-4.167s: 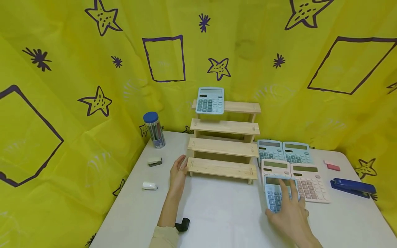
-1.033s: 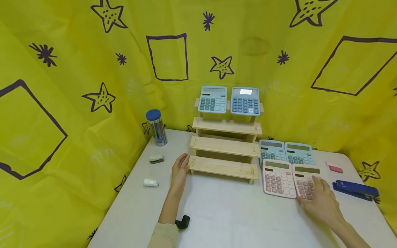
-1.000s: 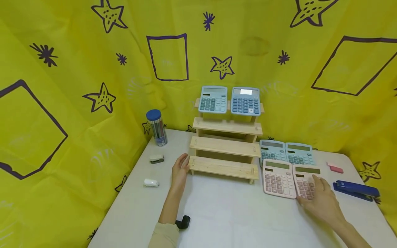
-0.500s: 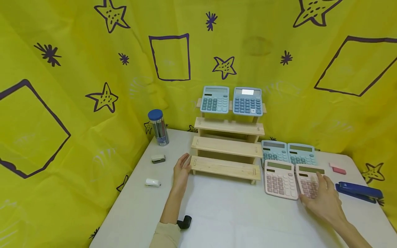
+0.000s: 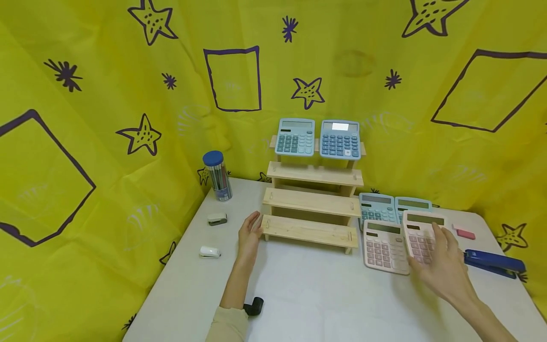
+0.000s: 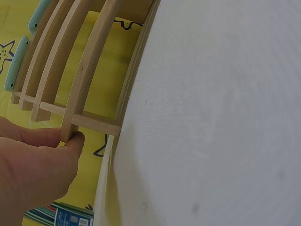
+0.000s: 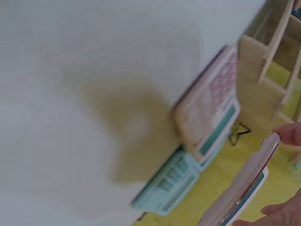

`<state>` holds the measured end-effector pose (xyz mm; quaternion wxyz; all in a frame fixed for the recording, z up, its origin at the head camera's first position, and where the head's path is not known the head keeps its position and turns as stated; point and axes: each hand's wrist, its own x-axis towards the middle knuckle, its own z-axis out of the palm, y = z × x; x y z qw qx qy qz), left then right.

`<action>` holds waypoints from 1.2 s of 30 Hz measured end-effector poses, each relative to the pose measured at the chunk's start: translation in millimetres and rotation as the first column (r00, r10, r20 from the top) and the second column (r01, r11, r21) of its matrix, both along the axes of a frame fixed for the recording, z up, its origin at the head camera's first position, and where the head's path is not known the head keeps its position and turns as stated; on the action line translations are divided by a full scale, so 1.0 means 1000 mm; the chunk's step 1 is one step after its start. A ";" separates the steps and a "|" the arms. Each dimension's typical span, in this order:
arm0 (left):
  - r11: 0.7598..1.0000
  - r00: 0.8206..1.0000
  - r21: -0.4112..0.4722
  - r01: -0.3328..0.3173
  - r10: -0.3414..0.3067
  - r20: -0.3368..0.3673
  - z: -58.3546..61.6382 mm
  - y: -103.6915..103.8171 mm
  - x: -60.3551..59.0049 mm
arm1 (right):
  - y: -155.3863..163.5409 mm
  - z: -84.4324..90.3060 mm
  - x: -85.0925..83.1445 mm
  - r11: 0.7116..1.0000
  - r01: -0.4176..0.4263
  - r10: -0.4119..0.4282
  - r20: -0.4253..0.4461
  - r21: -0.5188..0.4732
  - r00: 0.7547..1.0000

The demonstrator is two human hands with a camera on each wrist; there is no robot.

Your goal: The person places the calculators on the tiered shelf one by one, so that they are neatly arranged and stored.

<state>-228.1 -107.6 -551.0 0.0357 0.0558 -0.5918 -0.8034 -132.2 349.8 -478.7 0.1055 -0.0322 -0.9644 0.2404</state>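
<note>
My left hand (image 5: 249, 240) pinches the left end of the lowest step of the wooden tiered rack (image 5: 309, 231); the left wrist view shows thumb and fingers on that board (image 6: 75, 113). With my right hand (image 5: 447, 270) I grip a pink calculator (image 5: 419, 233), raised off the table and held by its edges in the right wrist view. Beside it a second pink calculator (image 5: 386, 247) lies on the table. Two light blue calculators (image 5: 377, 207) lie behind the pink ones. On the rack's top step rest a light blue calculator (image 5: 296, 137) and a darker blue one (image 5: 339, 139).
A blue-lidded tub of pencils (image 5: 218, 175) stands at the back left of the white table (image 5: 307, 294). Two small staplers (image 5: 217, 218) lie at left. A pink eraser (image 5: 465, 233) and a large blue stapler (image 5: 493, 262) are at right. A yellow patterned curtain (image 5: 235, 142) surrounds the table.
The darker blue calculator has moved from the front of the pink ones to the rack's top step. My right hand has since lifted the right pink calculator. My left hand stays at the rack.
</note>
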 end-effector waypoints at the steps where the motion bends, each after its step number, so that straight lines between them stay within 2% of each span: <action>1: 1.000 1.000 0.004 0.000 0.000 0.000 0.000 0.000 0.000 | -0.005 0.005 0.000 1.000 -0.007 0.007 -0.010 0.000 1.000; 12: 1.000 1.000 -0.002 -0.004 0.004 0.015 -0.001 -0.001 0.001 | -0.056 0.051 -0.020 0.992 -0.122 0.119 -0.083 -0.024 0.989; 22: 1.000 1.000 -0.009 0.002 -0.002 0.011 0.001 -0.001 0.001 | -0.115 0.079 -0.045 0.966 -0.256 0.247 -0.171 -0.031 0.954; 31: 1.000 1.000 -0.006 -0.019 0.019 0.020 -0.001 -0.001 0.000 | -0.171 0.093 -0.073 0.959 -0.281 0.278 -0.065 -0.034 0.958; 36: 1.000 1.000 0.005 -0.014 0.014 0.006 -0.002 0.000 -0.001 | -0.200 0.094 -0.089 0.959 -0.281 0.280 -0.047 -0.025 0.959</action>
